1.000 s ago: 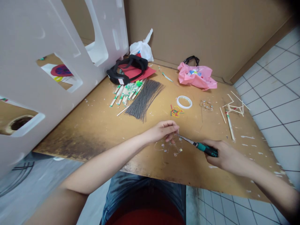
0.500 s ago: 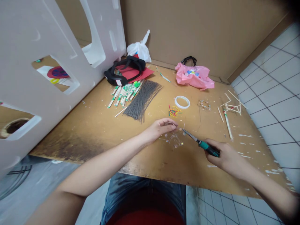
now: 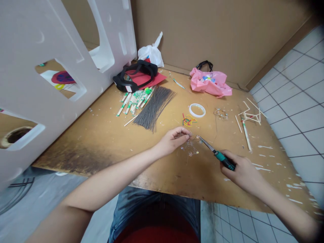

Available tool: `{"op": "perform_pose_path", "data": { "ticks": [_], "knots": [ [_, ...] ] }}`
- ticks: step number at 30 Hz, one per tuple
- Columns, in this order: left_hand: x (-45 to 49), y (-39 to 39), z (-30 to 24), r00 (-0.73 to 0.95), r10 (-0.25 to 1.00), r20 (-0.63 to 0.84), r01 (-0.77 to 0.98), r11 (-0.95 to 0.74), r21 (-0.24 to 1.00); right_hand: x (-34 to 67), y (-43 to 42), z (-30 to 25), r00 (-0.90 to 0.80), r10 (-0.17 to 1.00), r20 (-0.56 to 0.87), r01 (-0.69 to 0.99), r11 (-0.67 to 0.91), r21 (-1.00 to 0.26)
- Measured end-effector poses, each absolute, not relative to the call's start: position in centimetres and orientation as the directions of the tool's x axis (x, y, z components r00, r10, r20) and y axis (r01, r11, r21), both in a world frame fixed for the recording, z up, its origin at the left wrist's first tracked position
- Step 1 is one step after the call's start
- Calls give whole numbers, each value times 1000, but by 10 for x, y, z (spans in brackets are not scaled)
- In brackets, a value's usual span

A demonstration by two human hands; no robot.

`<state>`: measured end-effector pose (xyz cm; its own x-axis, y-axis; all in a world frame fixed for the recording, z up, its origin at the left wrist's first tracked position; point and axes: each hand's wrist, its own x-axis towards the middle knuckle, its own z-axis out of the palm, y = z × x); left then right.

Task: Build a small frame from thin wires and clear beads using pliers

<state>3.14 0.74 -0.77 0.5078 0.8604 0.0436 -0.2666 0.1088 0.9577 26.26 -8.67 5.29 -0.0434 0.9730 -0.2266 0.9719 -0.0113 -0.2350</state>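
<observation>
My left hand (image 3: 176, 139) pinches a thin wire piece strung with small clear beads (image 3: 191, 152), which hangs below the fingertips above the table. My right hand (image 3: 239, 172) is wrapped round the green and black handles of long-nose pliers (image 3: 217, 154). The pliers' narrow tip points up and left and meets the beaded wire just right of my left fingertips. Whether the jaws grip a bead or the wire is too small to tell. Behind my left hand lie coloured ties (image 3: 188, 120) and a white roll of tape (image 3: 197, 110).
On the wooden table (image 3: 101, 145) lie grey wires (image 3: 154, 108), wrapped chopsticks (image 3: 134, 101), a black head strap (image 3: 136, 76) on red paper, a pink bag (image 3: 210, 81), another beaded wire ring (image 3: 221, 113) and a stick frame (image 3: 250, 116). A white plastic panel (image 3: 50, 33) stands left.
The pliers in my right hand have shifted slightly up and to the left. The beaded wire has turned a little in my left fingers, its hanging beads now lying closer together.
</observation>
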Motion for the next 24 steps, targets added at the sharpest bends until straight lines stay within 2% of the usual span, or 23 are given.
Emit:
{"op": "perform_pose_path", "data": {
  "ticks": [3,8,10,11,13,15,17,21,24],
  "knots": [
    [32,7,-10,498,865,66,-228,57,972,264,-87,52,-54,975,-214,979,9,-204],
    [32,6,-11,466,879,95,-188,-7,982,271,-91,51,2,998,-58,1000,-3,-20],
    [32,4,-11,449,887,109,-152,-45,987,271,-92,51,22,999,-26,999,-23,-46],
    [32,3,-11,448,887,113,-127,-62,990,269,-92,52,18,999,-26,994,-20,-109],
    [32,1,-11,462,881,107,-75,-81,994,263,-90,55,-34,999,-19,948,26,-316],
    [33,-1,-11,481,871,97,-42,-88,995,255,-85,59,-106,994,17,829,98,-551],
    [34,-2,-12,497,862,96,-33,-92,995,246,-78,62,-172,985,5,675,121,-728],
    [35,-2,-14,510,855,97,-27,-97,995,231,-64,62,-220,965,-146,500,-17,-866],
    [35,-2,-14,542,836,84,-34,-78,996,226,-61,59,-212,965,-157,327,-82,-942]
  ]
}}
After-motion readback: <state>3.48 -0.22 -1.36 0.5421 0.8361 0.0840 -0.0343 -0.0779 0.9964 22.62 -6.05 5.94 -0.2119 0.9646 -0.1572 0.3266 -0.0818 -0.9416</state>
